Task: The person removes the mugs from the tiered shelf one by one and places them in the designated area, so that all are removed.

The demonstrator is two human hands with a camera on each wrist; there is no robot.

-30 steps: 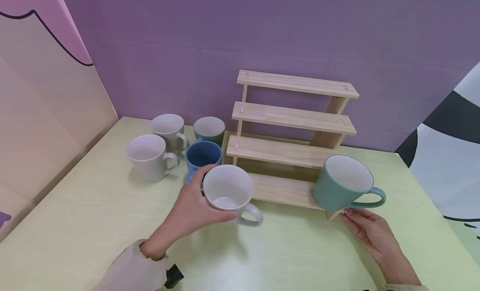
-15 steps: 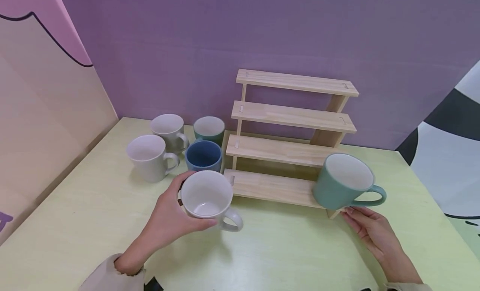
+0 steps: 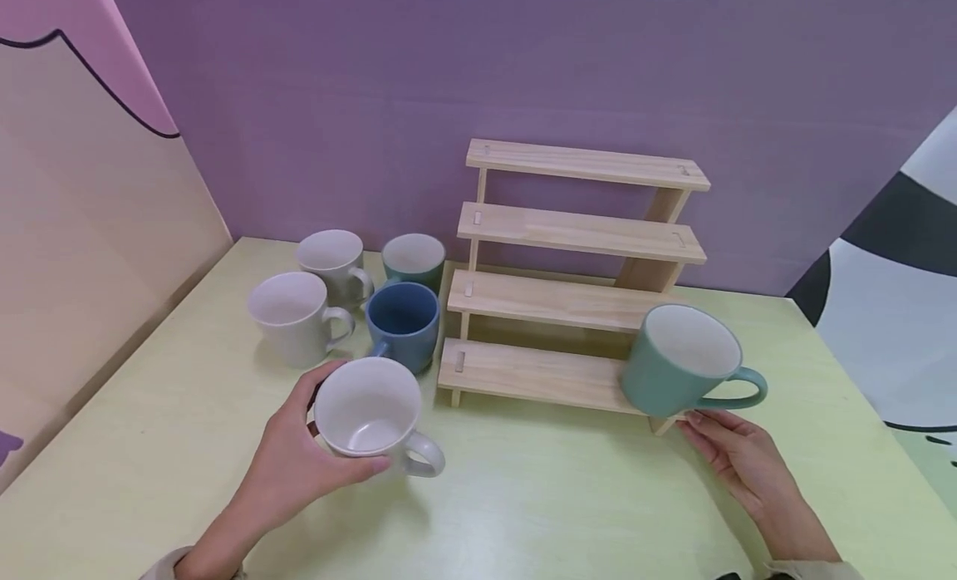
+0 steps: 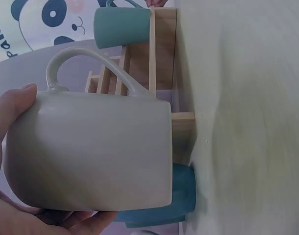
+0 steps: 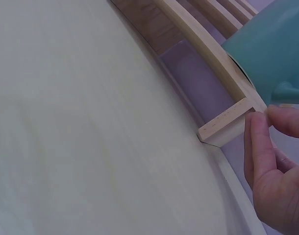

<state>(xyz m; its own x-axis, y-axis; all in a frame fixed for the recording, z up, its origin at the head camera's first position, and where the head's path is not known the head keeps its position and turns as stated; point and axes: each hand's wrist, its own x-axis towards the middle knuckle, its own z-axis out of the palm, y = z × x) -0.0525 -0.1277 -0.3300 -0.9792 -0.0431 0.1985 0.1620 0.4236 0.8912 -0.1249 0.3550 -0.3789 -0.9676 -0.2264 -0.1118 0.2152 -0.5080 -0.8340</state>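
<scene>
My left hand [image 3: 280, 464] grips a white mug [image 3: 368, 410] by its sides, held a little above the table with its mouth up and its handle pointing right. In the left wrist view the side of this mug [image 4: 90, 147] fills much of the picture. At the right end of the four-tier wooden display rack [image 3: 538, 372], my right hand [image 3: 748, 472] pinches the tip of the lowest board. A teal mug [image 3: 665, 368] stands on that board just above the fingers, handle to the right.
Left of the rack, two white mugs [image 3: 287, 322], a blue mug [image 3: 407, 326] and a green mug [image 3: 414, 264] stand grouped on the pale table [image 3: 538, 497]. A purple backdrop [image 3: 336, 106] rises behind, with panels at either side.
My left hand has carried the white mug leftward and toward me, uncovering the blue mug and the left end of the lowest board. My right hand has stayed at the rack.
</scene>
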